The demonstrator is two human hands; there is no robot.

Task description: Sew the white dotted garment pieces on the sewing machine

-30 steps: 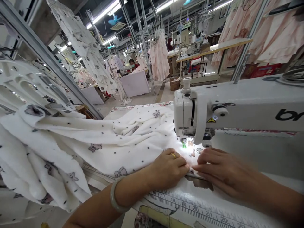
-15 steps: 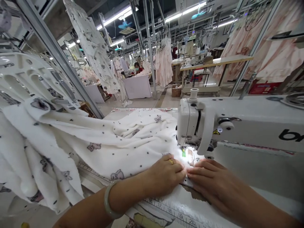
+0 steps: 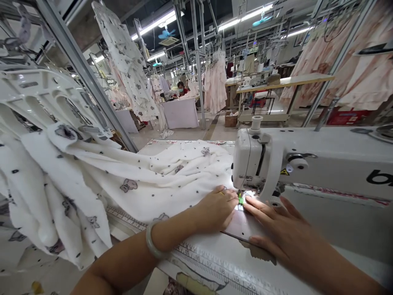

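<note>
A white fabric [image 3: 147, 180] printed with small grey animals and dots lies over the sewing table and spills off its left side. My left hand [image 3: 215, 209], with a ring and a pale bangle on the wrist, lies on the fabric's edge beside the needle [image 3: 241, 198], fingers curled down on the cloth. My right hand [image 3: 278, 231] lies flat on the table bed, fingers stretched toward the needle. The white sewing machine [image 3: 307, 164] stands just behind both hands, its lamp lighting the needle area.
A printed ruler strip [image 3: 215, 262] runs along the table's near edge. White plastic hangers [image 3: 52, 98] sit at the left. Garments hang on rails behind, other work tables [image 3: 181, 112] stand further back, and a person sits at one of them.
Both hands have slid forward toward the needle, feeding the fabric edge up under the machine head. More bare metal plate now shows between the hands.
</note>
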